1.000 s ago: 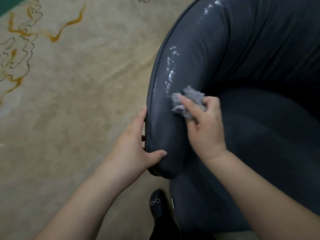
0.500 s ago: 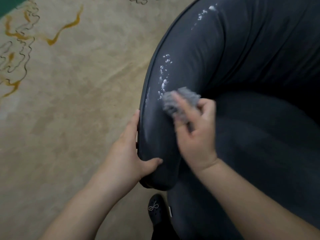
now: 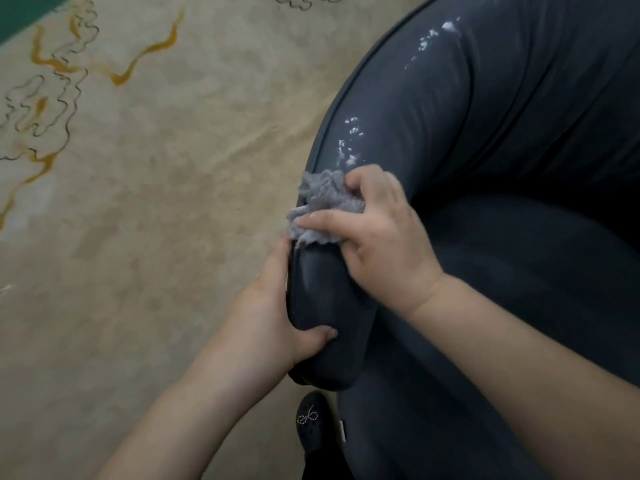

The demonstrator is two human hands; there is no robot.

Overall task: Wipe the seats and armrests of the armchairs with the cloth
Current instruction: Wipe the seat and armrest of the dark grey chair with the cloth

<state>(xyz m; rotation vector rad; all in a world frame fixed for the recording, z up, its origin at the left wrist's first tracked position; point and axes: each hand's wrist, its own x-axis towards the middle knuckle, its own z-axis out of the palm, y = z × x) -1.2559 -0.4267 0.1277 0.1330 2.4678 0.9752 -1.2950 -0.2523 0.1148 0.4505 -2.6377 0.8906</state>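
Item: dark grey-blue leather-look armchair (image 3: 485, 237), seen from above, its rounded left-side armrest (image 3: 332, 306) running from the lower middle of the view up to the top right. Item: crumpled pale grey fluffy cloth (image 3: 320, 209), lying on the outer crest of the armrest, gripped by the right hand (image 3: 377, 233); the forefinger lies along the cloth's near edge, the other fingers (image 3: 360, 183) curl over its far side. Item: left hand (image 3: 273, 313), clasping the front end of the armrest, thumb on top and fingers down the outer face, steadying it and holding nothing else. Item: white foamy specks (image 3: 349, 143) in a line on the armrest just beyond the cloth, and a second patch (image 3: 436, 36) well apart near the top of the curve. Item: beige carpet with gold and black scrolling lines (image 3: 138, 202) beside the chair; black shoe with a studded bow (image 3: 310, 424) below the armrest tip. Change: over the last second the cloth has travelled from the inner face of the armrest, at the lower end of the specks, across to the outer edge; the lowest specks are gone. Judgement: the armrest wipe is under way, with the nearer stretch apparently clean and both remaining patches still to do. Seat cushion (image 3: 519, 271): dark, condition unclear.
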